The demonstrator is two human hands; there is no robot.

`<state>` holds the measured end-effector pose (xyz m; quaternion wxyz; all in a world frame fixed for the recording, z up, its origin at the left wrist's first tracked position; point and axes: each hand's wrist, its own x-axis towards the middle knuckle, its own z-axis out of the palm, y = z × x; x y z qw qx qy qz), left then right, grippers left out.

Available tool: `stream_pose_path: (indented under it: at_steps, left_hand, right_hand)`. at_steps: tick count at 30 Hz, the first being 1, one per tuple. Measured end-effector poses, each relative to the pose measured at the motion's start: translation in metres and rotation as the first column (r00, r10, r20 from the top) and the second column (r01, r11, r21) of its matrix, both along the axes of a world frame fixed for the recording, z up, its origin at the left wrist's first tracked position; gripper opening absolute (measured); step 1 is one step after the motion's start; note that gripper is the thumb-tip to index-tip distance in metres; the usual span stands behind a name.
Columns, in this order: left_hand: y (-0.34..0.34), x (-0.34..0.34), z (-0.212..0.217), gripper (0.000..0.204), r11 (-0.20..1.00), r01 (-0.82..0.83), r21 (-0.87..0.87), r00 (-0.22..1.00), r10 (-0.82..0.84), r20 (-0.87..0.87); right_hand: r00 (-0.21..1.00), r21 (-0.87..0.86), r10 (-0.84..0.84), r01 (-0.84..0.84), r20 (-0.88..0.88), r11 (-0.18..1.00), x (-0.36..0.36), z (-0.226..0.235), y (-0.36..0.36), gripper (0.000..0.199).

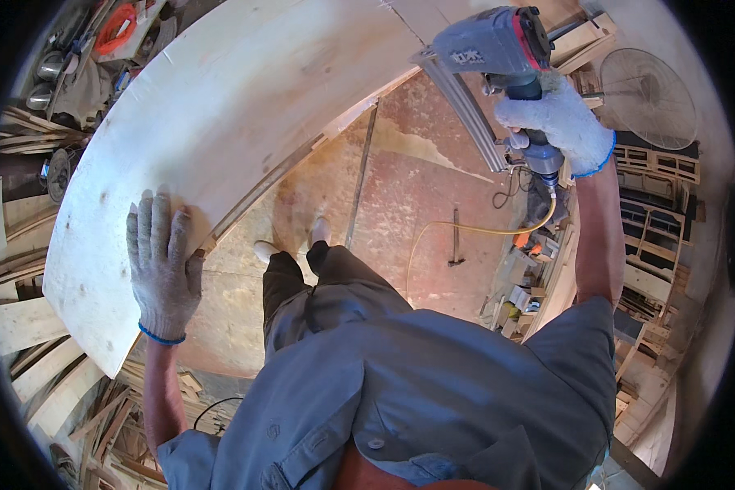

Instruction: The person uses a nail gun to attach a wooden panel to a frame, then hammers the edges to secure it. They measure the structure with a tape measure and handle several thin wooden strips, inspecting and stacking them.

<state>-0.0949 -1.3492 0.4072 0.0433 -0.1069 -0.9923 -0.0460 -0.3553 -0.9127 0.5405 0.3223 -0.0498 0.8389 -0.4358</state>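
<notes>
My left hand (163,265) lies flat, steadying the plywood panel (220,131); my right hand (557,121) grips the nail gun (490,45) above its far edge, which needs lowering squarely.

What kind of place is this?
Most likely a woodworking or furniture workshop. The left hand lies flat on a big pale plywood sheet, the right hand grips an air nail gun with a yellow hose, and unfinished wooden frames stand along the right side.
</notes>
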Motion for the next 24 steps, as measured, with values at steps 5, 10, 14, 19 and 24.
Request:
stream_pose_path:
  at_steps: [5,10,14,19,24]
  left_hand:
    - [0.002,-0.003,0.002,0.065,1.000,0.003,0.006,1.000,-0.003,-0.007]
    - [0.001,0.001,0.000,0.065,0.999,-0.026,-0.021,1.000,0.026,-0.013]
    - [0.001,-0.002,0.003,0.067,0.999,-0.031,-0.011,0.999,0.031,-0.009]
    - [0.005,-0.003,0.009,0.069,0.998,-0.064,0.011,0.998,0.064,0.028]
    - [0.010,-0.005,0.012,0.074,0.995,-0.098,0.005,0.994,0.097,0.042]
  right_hand:
    - [1.000,0.178,0.003,-0.008,0.026,0.984,0.001,-0.010,-0.015,0.031]
    - [0.997,0.258,0.074,-0.072,0.000,0.964,0.009,-0.001,-0.029,0.035]
    - [0.999,0.112,-0.006,0.002,0.033,0.994,0.031,0.006,-0.045,0.038]
    - [0.993,0.095,0.058,-0.068,0.103,0.993,0.035,-0.002,-0.058,0.044]
    - [0.982,0.130,0.188,-0.189,0.016,0.973,0.038,-0.009,-0.062,0.032]
